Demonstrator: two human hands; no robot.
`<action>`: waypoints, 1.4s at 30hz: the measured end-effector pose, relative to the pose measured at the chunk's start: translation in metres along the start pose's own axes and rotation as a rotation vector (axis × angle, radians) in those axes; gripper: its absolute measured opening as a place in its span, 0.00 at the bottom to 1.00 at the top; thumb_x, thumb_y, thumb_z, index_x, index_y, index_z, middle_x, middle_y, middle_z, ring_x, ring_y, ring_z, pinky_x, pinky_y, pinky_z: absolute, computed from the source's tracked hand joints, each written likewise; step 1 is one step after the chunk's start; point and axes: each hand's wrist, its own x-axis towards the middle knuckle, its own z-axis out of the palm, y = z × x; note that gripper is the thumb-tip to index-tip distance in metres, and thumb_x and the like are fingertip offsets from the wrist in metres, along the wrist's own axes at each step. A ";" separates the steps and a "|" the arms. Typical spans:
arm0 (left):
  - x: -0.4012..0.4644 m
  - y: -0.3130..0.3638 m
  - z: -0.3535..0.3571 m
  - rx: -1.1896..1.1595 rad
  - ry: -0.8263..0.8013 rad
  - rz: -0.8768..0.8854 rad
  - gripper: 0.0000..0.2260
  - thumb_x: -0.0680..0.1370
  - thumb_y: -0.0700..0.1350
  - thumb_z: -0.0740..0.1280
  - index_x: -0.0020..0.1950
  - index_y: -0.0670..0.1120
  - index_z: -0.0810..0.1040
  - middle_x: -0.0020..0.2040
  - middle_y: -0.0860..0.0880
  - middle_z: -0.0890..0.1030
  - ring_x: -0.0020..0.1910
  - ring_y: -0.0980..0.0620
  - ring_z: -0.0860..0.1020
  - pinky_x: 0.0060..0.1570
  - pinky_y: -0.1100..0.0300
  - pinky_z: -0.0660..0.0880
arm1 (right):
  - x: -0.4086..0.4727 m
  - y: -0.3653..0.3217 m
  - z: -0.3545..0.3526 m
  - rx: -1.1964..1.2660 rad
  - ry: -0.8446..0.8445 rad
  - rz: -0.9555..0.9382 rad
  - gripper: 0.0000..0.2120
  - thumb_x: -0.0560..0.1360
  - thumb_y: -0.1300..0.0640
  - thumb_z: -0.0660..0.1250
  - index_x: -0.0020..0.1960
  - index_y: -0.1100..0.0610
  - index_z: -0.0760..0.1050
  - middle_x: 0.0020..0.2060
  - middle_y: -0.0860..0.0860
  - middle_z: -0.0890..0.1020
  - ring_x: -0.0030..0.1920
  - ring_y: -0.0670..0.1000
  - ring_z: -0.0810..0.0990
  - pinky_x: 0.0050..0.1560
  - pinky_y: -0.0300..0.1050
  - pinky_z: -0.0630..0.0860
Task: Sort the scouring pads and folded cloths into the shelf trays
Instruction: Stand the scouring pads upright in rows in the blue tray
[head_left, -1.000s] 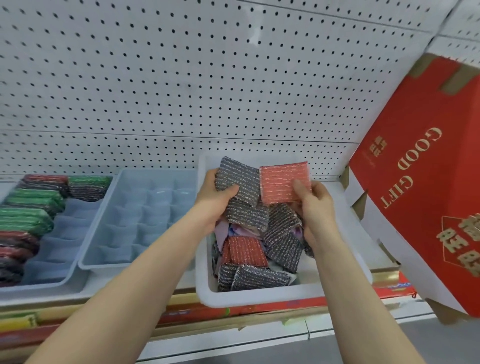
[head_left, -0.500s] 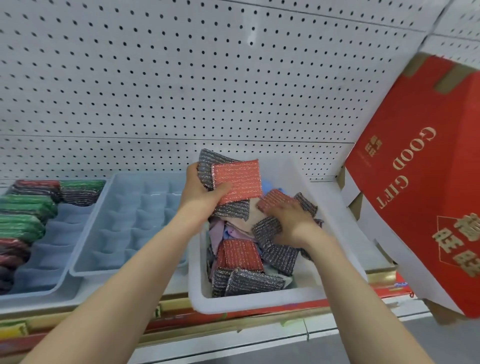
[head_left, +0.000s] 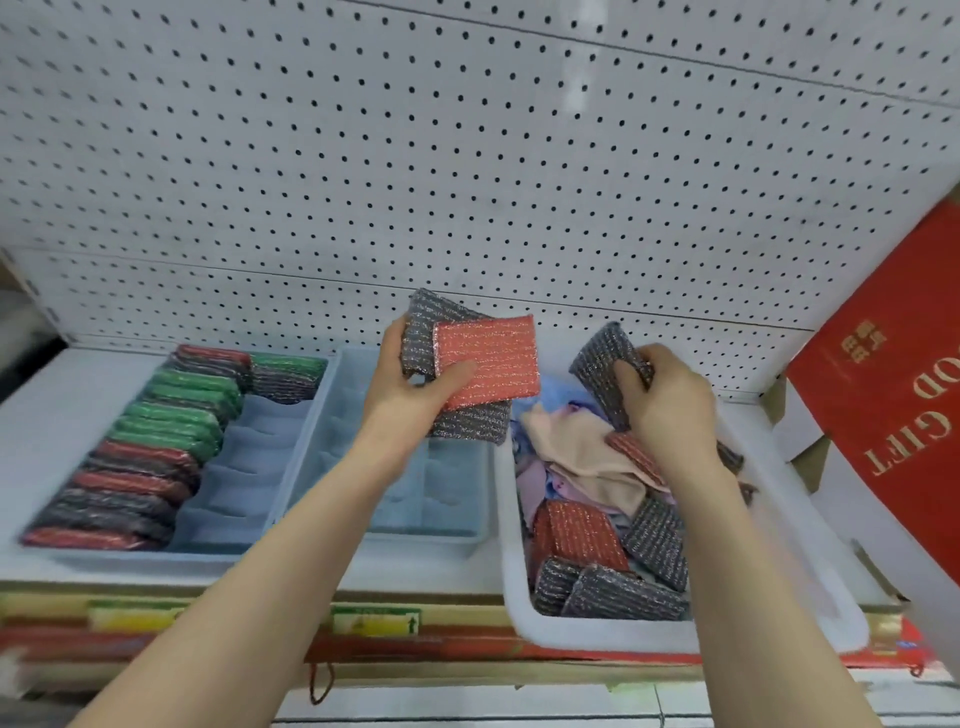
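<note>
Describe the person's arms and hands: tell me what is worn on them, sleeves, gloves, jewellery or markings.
Both forearms are bare as far as the view shows; no sleeve reaches into the picture. The left hand and the right hand wear no gloves. No watch, bracelet or ring is visible on either wrist or on the fingers that show, and no markings can be made out.

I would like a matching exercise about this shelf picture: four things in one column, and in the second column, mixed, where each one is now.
Things:
1. red scouring pad
2. grey scouring pad
3. beige cloth
4. green pads

Places:
A. lying in the white bin
B. standing in rows in the far-left tray
C. held by the right hand, above the bin
D. on top of the stack in the left hand

Pairs: 1-D, 2-C, 3-A, 4-B
</note>
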 end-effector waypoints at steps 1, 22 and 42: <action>0.001 0.003 -0.014 -0.006 0.012 0.003 0.27 0.62 0.55 0.77 0.54 0.76 0.70 0.51 0.64 0.83 0.49 0.61 0.82 0.47 0.63 0.79 | -0.001 -0.018 0.003 0.076 0.014 -0.007 0.11 0.79 0.51 0.64 0.55 0.58 0.75 0.38 0.57 0.80 0.42 0.62 0.79 0.38 0.46 0.65; 0.048 0.000 -0.316 -0.008 0.396 -0.042 0.30 0.73 0.43 0.74 0.70 0.52 0.64 0.62 0.48 0.80 0.60 0.47 0.80 0.62 0.41 0.75 | -0.041 -0.260 0.225 0.250 -0.384 -0.187 0.11 0.75 0.57 0.71 0.57 0.53 0.80 0.46 0.53 0.84 0.51 0.57 0.78 0.51 0.49 0.73; 0.064 -0.017 -0.319 -0.011 0.349 -0.052 0.36 0.68 0.49 0.76 0.72 0.53 0.63 0.60 0.51 0.81 0.58 0.50 0.80 0.61 0.46 0.76 | -0.045 -0.273 0.276 -0.400 -0.466 -0.461 0.13 0.75 0.62 0.61 0.53 0.54 0.81 0.47 0.52 0.82 0.56 0.55 0.72 0.44 0.46 0.67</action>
